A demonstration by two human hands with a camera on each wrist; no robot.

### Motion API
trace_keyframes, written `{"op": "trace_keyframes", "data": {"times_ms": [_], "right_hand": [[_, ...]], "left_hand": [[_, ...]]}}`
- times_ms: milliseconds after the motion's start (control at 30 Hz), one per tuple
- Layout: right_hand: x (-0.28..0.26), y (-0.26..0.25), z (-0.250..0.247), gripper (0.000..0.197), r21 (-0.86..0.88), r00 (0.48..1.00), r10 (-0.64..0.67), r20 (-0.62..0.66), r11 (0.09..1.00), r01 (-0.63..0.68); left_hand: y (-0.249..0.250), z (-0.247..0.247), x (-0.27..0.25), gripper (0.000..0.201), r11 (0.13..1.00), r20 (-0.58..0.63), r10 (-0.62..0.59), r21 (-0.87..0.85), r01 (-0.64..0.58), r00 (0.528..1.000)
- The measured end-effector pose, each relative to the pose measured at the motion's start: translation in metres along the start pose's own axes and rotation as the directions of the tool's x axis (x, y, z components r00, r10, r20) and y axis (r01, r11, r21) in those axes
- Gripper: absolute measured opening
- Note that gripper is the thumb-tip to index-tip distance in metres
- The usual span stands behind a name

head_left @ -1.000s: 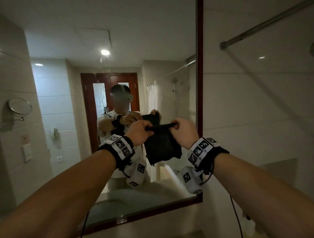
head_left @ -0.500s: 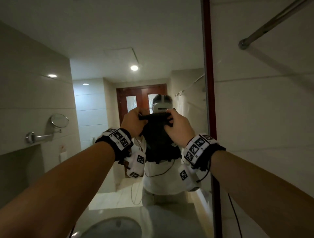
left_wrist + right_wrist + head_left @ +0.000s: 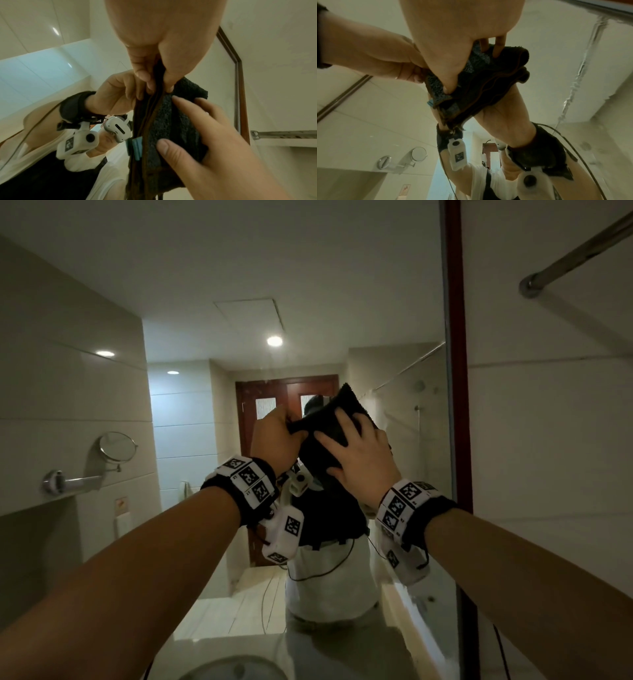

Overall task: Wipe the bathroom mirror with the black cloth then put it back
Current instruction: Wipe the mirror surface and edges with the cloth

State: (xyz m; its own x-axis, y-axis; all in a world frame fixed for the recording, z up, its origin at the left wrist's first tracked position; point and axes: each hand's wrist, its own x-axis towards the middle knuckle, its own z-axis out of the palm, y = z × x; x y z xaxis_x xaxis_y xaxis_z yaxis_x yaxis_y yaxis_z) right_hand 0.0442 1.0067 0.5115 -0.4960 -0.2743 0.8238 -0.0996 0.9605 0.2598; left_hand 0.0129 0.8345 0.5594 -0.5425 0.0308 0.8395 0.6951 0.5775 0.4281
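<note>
While both forearms reach up from the bottom of the head view, the right hand (image 3: 363, 460) lies with its fingers spread and nearly straight over the back of the black cloth (image 3: 337, 433), the palm pressing the folded pad toward the mirror (image 3: 308, 302). The left hand (image 3: 274, 440) pinches the cloth's left edge between thumb and curled fingers; the left wrist view shows that pinch on the stacked hems (image 3: 145, 121), with a small teal tag (image 3: 136, 147) sticking out of the fold. The cloth sits high on the glass, near the mirror's red-brown frame (image 3: 457, 371) on the right side, and the right wrist view suggests it meets its own reflection there, so contact looks made or very close.

To wipe well, the person probably should keep the palm flat so the whole pad bears on the glass, let the left pinch only steady the fold, and sweep in overlapping passes out from this upper patch. A loose hem trailing could streak.

Farther off, reflected in the glass, are a round shaving mirror (image 3: 118, 446), ceiling lights and a wooden door (image 3: 274, 395); a metal rail (image 3: 575, 254) crosses the tiled wall beyond the frame.
</note>
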Motion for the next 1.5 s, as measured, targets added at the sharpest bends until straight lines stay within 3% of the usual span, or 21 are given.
{"op": "trace_keyframes", "data": {"times_ms": [167,233,300,467,567,700,833,1100,1300,1500], "right_hand": [[0.004,-0.005,0.01,0.075,-0.128,0.999,-0.009,-0.042,0.992,0.003],[0.003,-0.006,0.014,0.075,-0.147,0.998,-0.032,-0.06,0.989,0.023],[0.002,-0.008,0.016,0.075,-0.147,0.998,-0.017,-0.059,0.989,0.008],[-0.003,-0.015,0.021,0.074,-0.141,1.0,0.025,0.005,0.99,-0.024],[-0.014,-0.017,0.022,0.074,-0.149,0.997,0.067,0.049,0.987,-0.059],[-0.032,-0.02,0.024,0.077,-0.155,0.986,0.068,0.149,0.987,-0.045],[-0.039,-0.026,0.027,0.08,-0.16,0.981,0.066,0.182,0.986,-0.037],[-0.035,-0.037,0.031,0.084,-0.17,0.963,0.096,0.252,0.984,-0.053],[-0.002,-0.034,0.022,0.081,-0.154,0.975,0.135,0.175,0.982,-0.108],[0.081,-0.004,-0.022,0.08,-0.077,0.974,0.205,0.092,0.977,-0.198]], "left_hand": [[-0.009,-0.002,0.002,0.013,0.996,-0.015,0.088,0.017,-0.088,0.996],[-0.015,-0.006,0.001,0.015,0.98,-0.068,0.141,0.154,-0.129,0.988],[-0.021,-0.01,-0.001,0.022,0.941,-0.115,0.129,0.327,-0.085,0.985],[-0.033,-0.016,-0.006,0.034,0.856,-0.094,0.259,0.483,-0.183,0.961],[-0.034,-0.016,-0.005,0.052,0.834,-0.062,0.245,0.523,-0.177,0.968],[-0.034,-0.023,-0.003,0.078,0.783,0.091,0.175,0.591,-0.194,0.98],[-0.037,-0.028,-0.001,0.083,0.74,0.123,0.179,0.637,-0.216,0.976],[-0.037,-0.025,-0.004,0.09,0.736,0.113,0.17,0.646,-0.202,0.979],[-0.039,-0.026,0.001,0.095,0.718,0.127,0.159,0.665,-0.203,0.979],[-0.039,-0.025,0.002,0.087,0.7,0.114,0.177,0.683,-0.206,0.978]]}}
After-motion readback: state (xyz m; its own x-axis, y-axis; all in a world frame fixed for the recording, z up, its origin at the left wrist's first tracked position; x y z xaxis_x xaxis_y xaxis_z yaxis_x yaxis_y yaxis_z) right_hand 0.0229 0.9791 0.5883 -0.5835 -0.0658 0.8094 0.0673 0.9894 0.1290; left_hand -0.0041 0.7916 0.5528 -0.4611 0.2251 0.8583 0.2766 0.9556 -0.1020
